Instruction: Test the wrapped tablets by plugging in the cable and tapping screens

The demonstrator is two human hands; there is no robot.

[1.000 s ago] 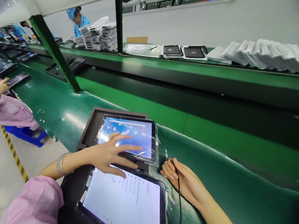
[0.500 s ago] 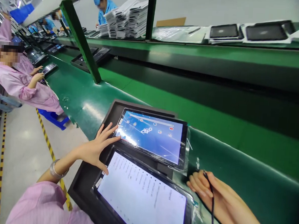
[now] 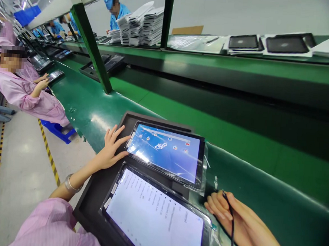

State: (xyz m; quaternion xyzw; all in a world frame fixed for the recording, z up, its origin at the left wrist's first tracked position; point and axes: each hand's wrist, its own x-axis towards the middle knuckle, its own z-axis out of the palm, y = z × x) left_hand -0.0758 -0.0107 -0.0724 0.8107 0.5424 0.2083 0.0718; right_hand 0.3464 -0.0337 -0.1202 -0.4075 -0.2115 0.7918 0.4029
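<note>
Green bench [image 3: 82, 92] reaches past the left hand [image 3: 108, 153]; splayed and empty, it has withdrawn to the left edge of the far tablet [image 3: 167, 151], uncovering the screen. Near tablet [image 3: 155, 219] lies between the hands; right hand [image 3: 230, 212] pinches a cable [image 3: 232, 235].

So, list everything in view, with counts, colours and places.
Bench: one, green, centre
Tray: one, dark, on bench
Blue-screen tablet: one, black, on tray
White-screen tablet: one, black, on tray, nearer
Cable: one, black, lower right
Shelf: one, green, beyond
Bundles: several, white, on shelf
Slabs: two or more, black, on shelf
Cardboard: one, brown, upper centre
Posts: several, dark, along shelf
Workers: several, pink or blue clothes, left
Stool: one, blue, left floor
Tape: two strips, yellow-black, left floor
Bracelet: one, silver, left wrist
Left grip: one, bare, at blue-screen tablet's edge
Right grip: one, bare, holding cable
</note>
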